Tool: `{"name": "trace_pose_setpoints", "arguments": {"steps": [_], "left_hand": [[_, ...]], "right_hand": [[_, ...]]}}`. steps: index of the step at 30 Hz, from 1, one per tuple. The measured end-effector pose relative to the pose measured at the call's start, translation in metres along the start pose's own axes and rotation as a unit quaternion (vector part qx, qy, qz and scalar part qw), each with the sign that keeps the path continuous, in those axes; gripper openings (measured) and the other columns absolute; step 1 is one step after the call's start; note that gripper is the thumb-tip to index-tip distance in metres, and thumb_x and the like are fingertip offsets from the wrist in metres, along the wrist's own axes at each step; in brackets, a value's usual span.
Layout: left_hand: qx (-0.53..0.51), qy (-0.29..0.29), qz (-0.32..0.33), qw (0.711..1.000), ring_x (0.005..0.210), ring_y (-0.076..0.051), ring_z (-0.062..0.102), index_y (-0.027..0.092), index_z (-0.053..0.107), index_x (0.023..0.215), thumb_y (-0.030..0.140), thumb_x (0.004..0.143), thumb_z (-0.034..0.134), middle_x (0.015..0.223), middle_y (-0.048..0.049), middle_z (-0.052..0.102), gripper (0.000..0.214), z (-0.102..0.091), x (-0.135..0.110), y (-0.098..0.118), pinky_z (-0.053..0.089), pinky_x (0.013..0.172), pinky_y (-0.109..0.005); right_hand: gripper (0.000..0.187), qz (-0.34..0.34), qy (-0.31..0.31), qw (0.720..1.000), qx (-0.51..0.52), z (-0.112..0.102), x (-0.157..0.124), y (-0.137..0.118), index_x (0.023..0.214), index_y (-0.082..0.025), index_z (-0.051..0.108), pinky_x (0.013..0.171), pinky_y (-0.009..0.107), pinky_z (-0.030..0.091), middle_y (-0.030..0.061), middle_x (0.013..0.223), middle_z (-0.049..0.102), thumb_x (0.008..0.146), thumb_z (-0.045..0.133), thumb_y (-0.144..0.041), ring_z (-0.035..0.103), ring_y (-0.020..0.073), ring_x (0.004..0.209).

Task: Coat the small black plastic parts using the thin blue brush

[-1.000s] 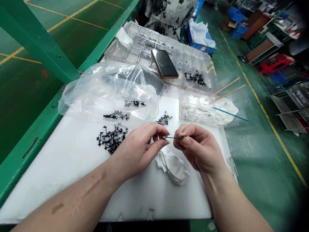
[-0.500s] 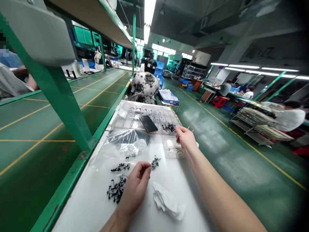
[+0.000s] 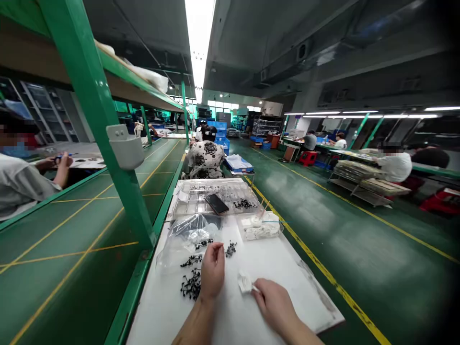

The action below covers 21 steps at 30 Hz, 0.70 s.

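No text, label or number can be read anywhere.

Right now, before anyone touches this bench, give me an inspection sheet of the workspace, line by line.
Surface: white sheet on a green-framed bench.
Job's things: loose heaps of small black parts; white cloth.
Clutter: transparent plastic bag; compartment tray with a phone on it; transparent box of white cloth.
Hands: left hand pinched upright near the black parts, anything held not visible; right hand at the white cloth.
Cables: nothing seen.
Surroundings: green floor with a yellow line; person in a floral top beyond the tray.
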<state>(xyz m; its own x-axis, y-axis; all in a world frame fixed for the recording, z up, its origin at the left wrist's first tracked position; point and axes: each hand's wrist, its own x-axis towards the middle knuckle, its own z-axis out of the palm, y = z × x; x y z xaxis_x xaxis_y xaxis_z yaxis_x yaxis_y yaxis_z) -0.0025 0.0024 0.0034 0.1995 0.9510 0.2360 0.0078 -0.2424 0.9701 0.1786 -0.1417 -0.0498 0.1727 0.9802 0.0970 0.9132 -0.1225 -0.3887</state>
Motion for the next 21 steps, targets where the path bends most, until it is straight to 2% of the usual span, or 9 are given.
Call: {"name": "trace_pose_setpoints", "arguments": {"steps": [2,5,9,11,14,17,21], "left_hand": [[0.047,-0.017,0.029,0.998,0.097,-0.018,0.067,0.014,0.065,0.115,0.050,0.101,0.056,0.107,-0.0069,0.069,0.039,-0.008,0.000,0.009,0.060,0.090,-0.038],[0.141,-0.061,0.052,0.987,0.100,-0.018,0.068,0.015,0.067,0.115,0.046,0.100,0.060,0.112,-0.0076,0.070,0.035,-0.042,-0.008,0.015,0.060,0.094,-0.040],[0.273,-0.081,0.022,0.958,0.110,-0.021,0.067,0.015,0.068,0.114,0.043,0.099,0.063,0.116,-0.0085,0.070,0.032,-0.097,-0.041,0.009,0.058,0.102,-0.045],[0.327,-0.096,0.008,0.940,0.117,-0.024,0.065,0.014,0.068,0.117,0.041,0.097,0.067,0.122,-0.0094,0.069,0.033,-0.110,-0.057,0.004,0.055,0.107,-0.049],[0.380,-0.132,0.001,0.915,0.127,-0.027,0.061,0.016,0.065,0.128,0.041,0.095,0.069,0.133,-0.0108,0.065,0.041,-0.104,-0.069,-0.002,0.052,0.113,-0.054],[0.413,-0.154,-0.011,0.898,0.127,-0.027,0.060,0.017,0.063,0.131,0.041,0.095,0.069,0.135,-0.0111,0.064,0.043,-0.087,-0.066,-0.005,0.051,0.113,-0.054],[0.423,-0.180,-0.028,0.888,0.120,-0.024,0.064,0.015,0.068,0.117,0.041,0.096,0.068,0.124,-0.0093,0.068,0.033,-0.083,-0.054,-0.004,0.054,0.109,-0.050]], "right_hand": [[0.024,0.016,0.009,1.000,-0.016,0.000,0.004,0.000,0.090,-0.018,0.064,0.076,0.032,0.040,0.0078,0.090,0.070,0.102,0.045,-0.030,0.066,0.0245,0.087],[0.027,0.016,0.008,1.000,-0.019,-0.004,0.003,-0.001,0.095,-0.018,0.062,0.075,0.032,0.037,0.0084,0.093,0.070,0.105,0.045,-0.037,0.066,0.0249,0.089],[0.036,0.011,0.000,1.000,-0.007,-0.007,-0.001,-0.004,0.093,-0.018,0.062,0.072,0.032,0.036,0.0092,0.091,0.070,0.106,0.044,-0.047,0.067,0.0261,0.088],[0.038,0.010,0.003,1.000,0.002,-0.008,-0.002,-0.004,0.093,-0.017,0.062,0.072,0.032,0.036,0.0097,0.090,0.070,0.106,0.043,-0.048,0.067,0.0266,0.088],[0.035,-0.004,0.007,1.000,0.025,-0.010,-0.002,-0.001,0.111,-0.019,0.066,0.076,0.033,0.041,0.0091,0.097,0.071,0.105,0.045,-0.046,0.069,0.0260,0.091],[0.047,-0.033,0.007,0.998,0.051,-0.011,-0.004,0.003,0.138,-0.021,0.059,0.083,0.035,0.047,0.0087,0.106,0.072,0.101,0.051,-0.048,0.069,0.0251,0.095],[0.052,-0.054,0.018,0.996,0.070,-0.008,-0.007,0.007,0.142,-0.018,0.057,0.082,0.038,0.050,0.0084,0.099,0.070,0.101,0.048,-0.049,0.070,0.0249,0.091]]}}
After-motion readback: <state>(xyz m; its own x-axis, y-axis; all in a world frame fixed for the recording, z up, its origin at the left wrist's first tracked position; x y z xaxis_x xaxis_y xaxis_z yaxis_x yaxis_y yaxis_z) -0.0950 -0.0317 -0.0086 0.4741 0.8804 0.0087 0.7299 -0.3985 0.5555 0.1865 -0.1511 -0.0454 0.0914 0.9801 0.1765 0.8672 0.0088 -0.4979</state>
